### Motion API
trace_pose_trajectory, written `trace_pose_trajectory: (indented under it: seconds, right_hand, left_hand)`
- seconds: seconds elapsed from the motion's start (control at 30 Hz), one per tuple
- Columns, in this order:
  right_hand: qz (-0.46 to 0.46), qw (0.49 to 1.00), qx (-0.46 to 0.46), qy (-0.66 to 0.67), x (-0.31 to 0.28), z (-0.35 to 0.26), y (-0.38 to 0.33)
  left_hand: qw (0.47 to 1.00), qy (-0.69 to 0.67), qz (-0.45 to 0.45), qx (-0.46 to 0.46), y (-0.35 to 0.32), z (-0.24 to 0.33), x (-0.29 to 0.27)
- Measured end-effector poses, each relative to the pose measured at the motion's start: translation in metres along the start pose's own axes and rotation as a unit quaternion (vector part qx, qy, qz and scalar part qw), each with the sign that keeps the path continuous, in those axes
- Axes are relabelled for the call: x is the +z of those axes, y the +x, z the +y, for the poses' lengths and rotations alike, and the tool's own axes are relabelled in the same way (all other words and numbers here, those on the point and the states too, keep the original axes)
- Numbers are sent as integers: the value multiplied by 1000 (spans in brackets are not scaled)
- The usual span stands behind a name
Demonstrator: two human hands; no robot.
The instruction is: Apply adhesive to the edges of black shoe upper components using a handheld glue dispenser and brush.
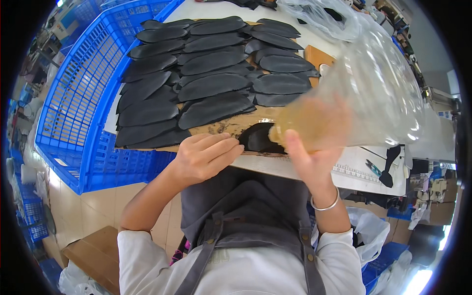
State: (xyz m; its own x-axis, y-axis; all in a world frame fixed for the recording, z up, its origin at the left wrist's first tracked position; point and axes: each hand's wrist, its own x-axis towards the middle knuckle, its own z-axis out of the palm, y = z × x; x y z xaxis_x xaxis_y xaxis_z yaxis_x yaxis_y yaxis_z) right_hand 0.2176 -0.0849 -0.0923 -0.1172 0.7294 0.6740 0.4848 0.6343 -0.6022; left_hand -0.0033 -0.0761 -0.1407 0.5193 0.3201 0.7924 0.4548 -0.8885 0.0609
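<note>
White worktable [445, 142] runs from 12 to 3 o'clock. Blue plastic crates [78, 98] stacked at 9–10 o'clock over pale tiled floor [105, 204]. Bright glare at 5 o'clock.

The leaf-shaped pieces [211, 78] laid in overlapping rows are matt black, on a brown board [231, 125] smeared with dark stains along its near edge, and the bench [314, 169] beneath is white. At the bench's left edge stands a bright blue crate [78, 98] with a grid pattern of open slots. The bag [373, 93] in the right hand [312, 147] is clear and glossy, the bracelet [325, 202] on that wrist is silver, and the apron [246, 216] is grey over white sleeves.
</note>
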Motion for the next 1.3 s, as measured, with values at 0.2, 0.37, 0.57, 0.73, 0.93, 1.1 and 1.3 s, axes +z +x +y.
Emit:
trace_pose_trajectory:
  seconds: [0.2, 0.37, 0.57, 0.73, 0.93, 1.1, 1.3]
  right_hand:
    - [105, 980, 73, -154, -54, 6, -21]
    - [121, 989, 64, 54, -27, -28, -13]
    - [-75, 973, -147, -161, -3, -16, -14]
    - [-98, 985, 138, -22, -47, 5, -43]
    - [213, 964, 117, -107, -94, 38, -48]
    - [329, 934, 125, 61, -79, 54, -53]
    - [305, 933, 159, 106, -81, 53, -56]
  left_hand:
    - [1000, 8, 4, 0, -1, -1, -2]
    - [1000, -9, 5, -8, 0, 0, -1]
    - [999, -21, -33, -10, -4, -1, -11]
    - [999, -9, -40, -15, 6, 3, -6]
    - [994, -43, -72, -70, 35, 9, -17]
    - [980, -76, -148, -111, 82, 28, 6]
    - [943, -135, -276, -126, 122, 33, 39]
